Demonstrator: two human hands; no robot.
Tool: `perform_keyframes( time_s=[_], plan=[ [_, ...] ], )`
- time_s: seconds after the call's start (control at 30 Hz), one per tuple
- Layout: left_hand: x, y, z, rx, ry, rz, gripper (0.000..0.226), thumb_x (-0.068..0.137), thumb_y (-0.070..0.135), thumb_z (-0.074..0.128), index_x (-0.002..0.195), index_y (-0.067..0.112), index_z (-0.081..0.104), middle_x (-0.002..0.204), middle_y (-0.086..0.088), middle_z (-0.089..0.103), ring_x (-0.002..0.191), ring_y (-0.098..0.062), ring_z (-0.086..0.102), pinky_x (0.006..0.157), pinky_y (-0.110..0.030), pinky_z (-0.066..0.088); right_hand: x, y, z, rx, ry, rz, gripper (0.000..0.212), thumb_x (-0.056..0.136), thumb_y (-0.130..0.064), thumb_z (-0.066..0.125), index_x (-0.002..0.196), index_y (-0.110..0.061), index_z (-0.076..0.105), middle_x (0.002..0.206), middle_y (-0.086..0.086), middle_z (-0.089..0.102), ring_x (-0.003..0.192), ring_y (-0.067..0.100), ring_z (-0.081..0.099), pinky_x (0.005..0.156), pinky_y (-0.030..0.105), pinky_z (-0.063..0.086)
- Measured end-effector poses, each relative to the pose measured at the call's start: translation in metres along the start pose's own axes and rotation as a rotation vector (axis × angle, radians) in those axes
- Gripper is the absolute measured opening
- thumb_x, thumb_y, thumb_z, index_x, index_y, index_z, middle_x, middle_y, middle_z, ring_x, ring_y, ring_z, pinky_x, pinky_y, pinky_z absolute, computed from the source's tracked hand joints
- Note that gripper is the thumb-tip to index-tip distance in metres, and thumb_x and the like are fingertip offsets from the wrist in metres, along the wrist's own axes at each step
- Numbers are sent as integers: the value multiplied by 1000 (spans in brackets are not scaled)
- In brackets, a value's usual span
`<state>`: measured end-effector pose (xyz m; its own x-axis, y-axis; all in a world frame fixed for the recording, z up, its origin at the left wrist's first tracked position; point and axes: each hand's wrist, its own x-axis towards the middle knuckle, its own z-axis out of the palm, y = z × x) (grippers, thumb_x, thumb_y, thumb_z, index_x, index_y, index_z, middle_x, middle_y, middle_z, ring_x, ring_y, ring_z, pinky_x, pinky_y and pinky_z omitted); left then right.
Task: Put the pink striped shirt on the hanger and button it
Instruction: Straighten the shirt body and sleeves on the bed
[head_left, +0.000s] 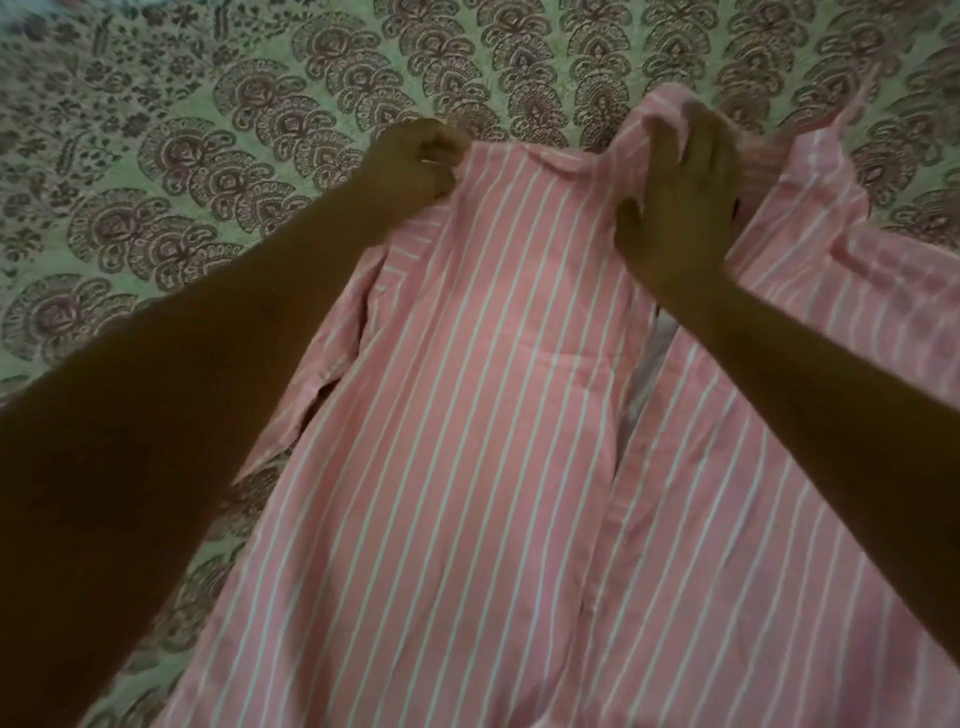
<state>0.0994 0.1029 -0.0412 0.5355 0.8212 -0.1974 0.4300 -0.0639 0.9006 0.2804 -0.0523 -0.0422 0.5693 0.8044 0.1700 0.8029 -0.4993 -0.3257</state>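
The pink striped shirt (467, 415) lies spread lengthwise on the bed, collar end far from me. My left hand (415, 161) grips the shirt's left shoulder edge near the collar with curled fingers. My right hand (680, 192) holds bunched fabric at the collar and right shoulder, fingers curled over it. The front placket gapes open just below my right wrist, with a dark strip and pale lining showing. I cannot make out the hanger; it may be hidden under the fabric.
A green bedspread (208, 156) with a dark paisley pattern covers the whole surface under and around the shirt. The shirt's right part (857, 291) lies rumpled toward the right edge.
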Motion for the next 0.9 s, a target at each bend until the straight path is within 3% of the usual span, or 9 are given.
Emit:
perform_keyframes(
  time_s=[0.1,0.17,0.3,0.4,0.5,0.57,0.7,0.83,0.9],
  plan=[
    [-42,-13,-35,92,145,11,26,74,-6,57,84,17,66,59,23,65,59,10,57,60,-8,46,-65,-11,6,-35,-176,-210,55,78,-26,39,130,-6,45,140,20,41,132,36,34,108,46,24],
    [-76,-26,-60,143,239,-80,21,74,0,57,85,14,68,56,21,65,55,6,57,60,-13,48,-99,-17,13,-40,-298,-256,62,75,-36,28,125,-6,50,135,19,48,127,36,41,104,45,28],
    [-131,-70,-98,552,252,-327,26,79,12,66,104,9,67,107,-16,66,102,-29,61,90,-31,44,-131,-39,16,-125,-360,-198,63,81,-38,29,132,-5,45,142,26,37,128,45,36,107,53,23],
    [-162,-86,-112,739,208,-416,54,77,35,72,122,14,52,123,-19,54,113,-34,53,99,-39,42,-139,-51,14,-205,-403,-125,68,79,-39,27,139,-8,34,148,26,26,133,46,26,110,55,15],
    [-171,-90,-118,775,316,-496,64,75,43,71,125,13,44,127,-19,49,117,-36,49,97,-45,41,-143,-59,5,-222,-451,-42,69,79,-37,24,141,-9,30,150,25,20,137,44,18,112,55,9],
    [-170,-89,-126,753,364,-526,61,76,40,71,123,8,48,128,-20,48,118,-37,49,99,-46,42,-146,-72,3,-227,-452,-60,65,81,-33,26,141,-8,30,151,25,17,139,43,16,113,52,9],
    [-163,-78,-146,807,155,-488,44,83,25,66,112,-7,59,116,-26,59,112,-37,55,99,-43,43,-161,-110,10,-102,-425,-293,72,76,-35,30,142,-7,31,150,23,24,138,41,23,111,51,17],
    [-158,-84,-187,841,458,-445,29,80,7,61,108,0,60,111,-24,63,105,-37,59,89,-44,51,-178,-131,28,-64,-549,-296,73,83,-50,26,148,-17,13,156,12,7,143,31,9,114,47,8],
    [-162,-90,-188,771,406,-400,40,77,11,69,114,6,54,114,-22,58,106,-36,57,87,-40,49,-186,-127,38,-132,-588,-319,78,82,-60,17,148,-22,5,157,9,-4,144,30,-1,114,48,0]
  ],
)
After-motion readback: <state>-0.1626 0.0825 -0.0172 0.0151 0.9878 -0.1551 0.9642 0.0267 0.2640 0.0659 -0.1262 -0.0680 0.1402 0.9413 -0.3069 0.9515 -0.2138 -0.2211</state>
